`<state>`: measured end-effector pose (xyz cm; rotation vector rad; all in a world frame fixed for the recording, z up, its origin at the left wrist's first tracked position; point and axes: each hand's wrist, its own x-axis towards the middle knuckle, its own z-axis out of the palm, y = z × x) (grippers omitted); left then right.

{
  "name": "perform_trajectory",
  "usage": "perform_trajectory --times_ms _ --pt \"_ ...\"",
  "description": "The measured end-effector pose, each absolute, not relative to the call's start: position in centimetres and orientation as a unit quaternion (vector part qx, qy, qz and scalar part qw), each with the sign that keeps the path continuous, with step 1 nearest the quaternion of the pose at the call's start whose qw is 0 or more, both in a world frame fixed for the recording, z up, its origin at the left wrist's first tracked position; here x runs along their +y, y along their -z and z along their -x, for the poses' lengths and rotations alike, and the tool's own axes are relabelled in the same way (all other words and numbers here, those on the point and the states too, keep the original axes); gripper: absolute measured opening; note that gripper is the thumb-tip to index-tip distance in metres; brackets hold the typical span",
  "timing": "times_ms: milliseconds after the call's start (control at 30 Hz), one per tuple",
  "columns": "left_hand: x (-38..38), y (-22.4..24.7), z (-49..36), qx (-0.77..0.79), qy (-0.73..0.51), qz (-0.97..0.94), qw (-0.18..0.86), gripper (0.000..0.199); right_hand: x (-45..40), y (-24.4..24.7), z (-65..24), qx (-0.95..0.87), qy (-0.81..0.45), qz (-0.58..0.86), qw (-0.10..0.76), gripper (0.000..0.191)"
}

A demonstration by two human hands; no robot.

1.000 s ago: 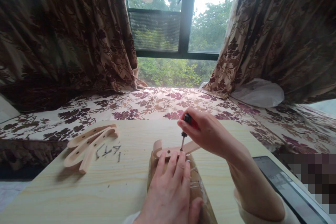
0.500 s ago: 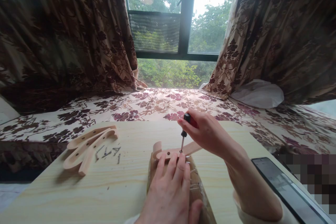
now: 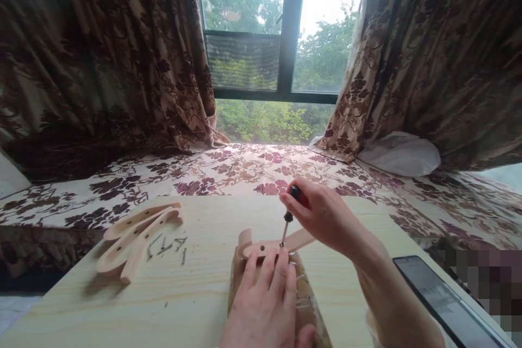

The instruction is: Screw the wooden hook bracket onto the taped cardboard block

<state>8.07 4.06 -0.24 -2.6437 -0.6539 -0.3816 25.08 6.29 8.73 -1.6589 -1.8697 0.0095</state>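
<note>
While the left hand is pressing down with fingers spread on a wooden hook piece lying across the end of a brown board on the tabletop, the right hand is closing its grip around a screwdriver. The shaft is leaning slightly, its tip meeting a screw in the piece.

Pale off-white sleeve on the right arm, bare right hand, bare left hand
</note>
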Motion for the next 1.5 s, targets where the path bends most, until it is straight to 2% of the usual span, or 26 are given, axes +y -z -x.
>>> perform_trajectory --times_ms 167,400,600,833,1033,1233,1400,1500 --pt "4.1 0.52 -7.96 -0.236 0.138 0.941 0.198 0.062 5.63 -8.9 -25.12 -0.76 -0.029 0.562 0.327 0.016" --pt "3.96 0.56 -7.96 -0.238 0.141 0.94 0.201 0.059 6.45 -8.57 -24.92 -0.707 0.023 0.635 0.309 0.023" --pt "3.96 0.63 -7.87 -0.226 0.167 0.937 0.205 0.06 5.78 -8.74 -24.76 -0.772 -0.02 0.55 0.319 0.015" --pt "4.05 0.69 -7.93 -0.233 0.157 0.939 0.198 0.06 6.06 -8.65 -24.74 -0.716 0.013 0.623 0.314 0.022" --pt "3.95 0.63 -7.83 -0.234 0.157 0.938 0.201 0.058 5.55 -8.85 -24.92 -0.771 -0.036 0.543 0.33 0.015" --pt "3.75 0.27 -7.84 -0.233 0.165 0.938 0.198 0.059 5.85 -8.74 -24.91 -0.731 -0.007 0.598 0.328 0.021" --pt "3.71 0.26 -7.81 -0.236 0.172 0.939 0.178 0.06 5.48 -8.78 -24.88 -0.777 -0.024 0.539 0.325 0.016" --pt "3.69 0.18 -7.9 -0.238 0.177 0.939 0.171 0.059 5.75 -8.76 -24.81 -0.763 -0.011 0.561 0.321 0.021"
